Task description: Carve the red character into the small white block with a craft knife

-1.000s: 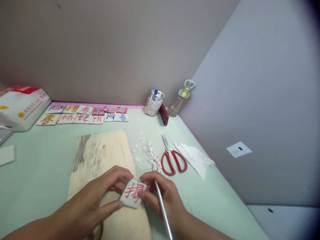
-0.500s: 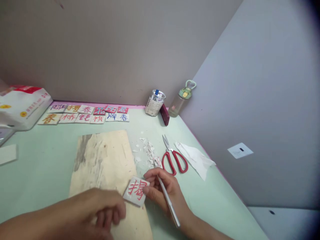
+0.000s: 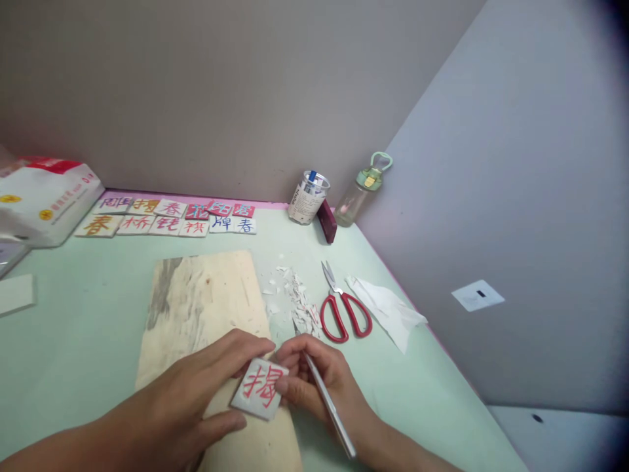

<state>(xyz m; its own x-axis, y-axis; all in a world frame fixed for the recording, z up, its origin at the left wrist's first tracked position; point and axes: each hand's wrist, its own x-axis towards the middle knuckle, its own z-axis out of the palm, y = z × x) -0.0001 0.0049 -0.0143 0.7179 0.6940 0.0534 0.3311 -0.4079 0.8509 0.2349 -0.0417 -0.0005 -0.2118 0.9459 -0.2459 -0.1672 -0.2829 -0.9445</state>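
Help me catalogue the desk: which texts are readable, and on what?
"揭": held tile, back row's second tile.
"雕": back row's first tile.
"春": back third tile, front first tile, front last tile.
"桥": front row's second tile.
"牌": front row's fifth tile.
Other tiles, packet, can, wall plate: too blurred. Order: from left.

Brownish-grey back wall [image 3: 221,98], paler right wall [image 3: 540,164], pale green tabletop [image 3: 78,347].
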